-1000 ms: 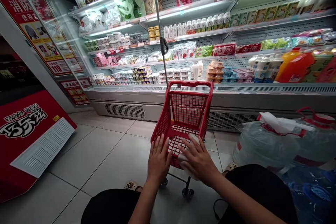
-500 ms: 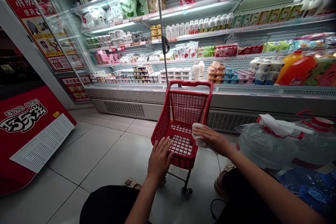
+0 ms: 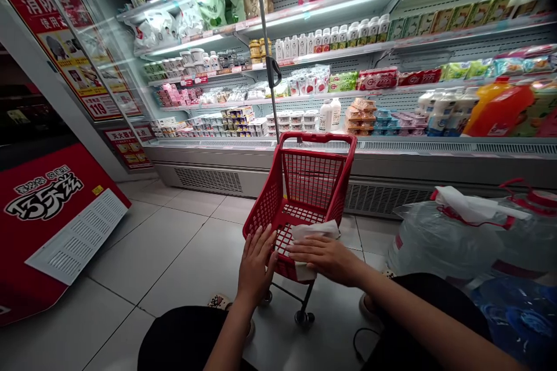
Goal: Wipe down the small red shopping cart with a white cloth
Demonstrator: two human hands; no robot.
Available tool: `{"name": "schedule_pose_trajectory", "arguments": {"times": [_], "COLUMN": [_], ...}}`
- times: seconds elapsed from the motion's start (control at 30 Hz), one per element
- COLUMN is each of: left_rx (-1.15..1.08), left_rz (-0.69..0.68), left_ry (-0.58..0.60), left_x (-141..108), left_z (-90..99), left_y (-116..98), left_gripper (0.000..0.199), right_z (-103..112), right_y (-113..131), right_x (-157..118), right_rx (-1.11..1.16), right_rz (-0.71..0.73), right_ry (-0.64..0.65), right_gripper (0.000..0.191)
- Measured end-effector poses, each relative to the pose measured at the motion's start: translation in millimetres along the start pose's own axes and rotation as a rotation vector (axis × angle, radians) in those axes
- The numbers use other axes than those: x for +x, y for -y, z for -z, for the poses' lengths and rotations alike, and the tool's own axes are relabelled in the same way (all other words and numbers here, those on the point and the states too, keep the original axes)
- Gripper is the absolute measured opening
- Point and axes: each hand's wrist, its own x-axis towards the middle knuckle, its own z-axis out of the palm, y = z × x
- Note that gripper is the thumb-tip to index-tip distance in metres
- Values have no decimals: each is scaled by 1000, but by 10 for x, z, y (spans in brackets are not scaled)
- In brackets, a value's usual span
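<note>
A small red shopping cart (image 3: 311,179) with a mesh basket stands right in front of me, its near rim towards my knees. My left hand (image 3: 257,258) lies at the basket's near left edge, fingers stretched out, with nothing held. On the near right corner, my right hand (image 3: 324,255) presses a white cloth (image 3: 322,229) against the rim. Part of that cloth sticks out above the fingers and part hangs below them. The basket holds nothing that I can see. My right palm and the rim under it are hidden.
A refrigerated display (image 3: 261,148) with several shelves of dairy and drinks spans the back. Large water bottles (image 3: 448,237) in plastic stand at the right. A red cabinet (image 3: 56,214) stands at the left. A thin pole (image 3: 264,17) rises behind the cart; a black cable (image 3: 359,339) lies below.
My right hand has moved left and nearer with the white cloth, from the right side of the basket to its near corner. My left hand has shifted slightly left. The cart has turned a little.
</note>
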Motion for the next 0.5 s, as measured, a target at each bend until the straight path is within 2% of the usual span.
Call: {"name": "schedule_pose_trajectory", "arguments": {"times": [0.07, 0.17, 0.23, 0.3, 0.5], "left_rx": [-7, -18, -18, -10, 17], "left_rz": [-11, 1, 14, 20, -7], "left_ry": [16, 14, -8, -33, -42], "left_x": [-29, -60, -68, -64, -38], "left_z": [23, 27, 9, -10, 14], "left_y": [31, 33, 14, -9, -11], "left_gripper": [48, 46, 46, 46, 45], "right_z": [123, 344, 420, 390, -48], "right_y": [-303, -839, -997, -895, 63], "right_x": [-69, -168, -176, -125, 113], "right_rx": [2, -62, -127, -180, -144], "right_rz": [-13, -195, -268, -266, 39], "right_ry": [-10, -81, -91, -92, -78], "right_gripper": [41, 41, 42, 43, 52]}}
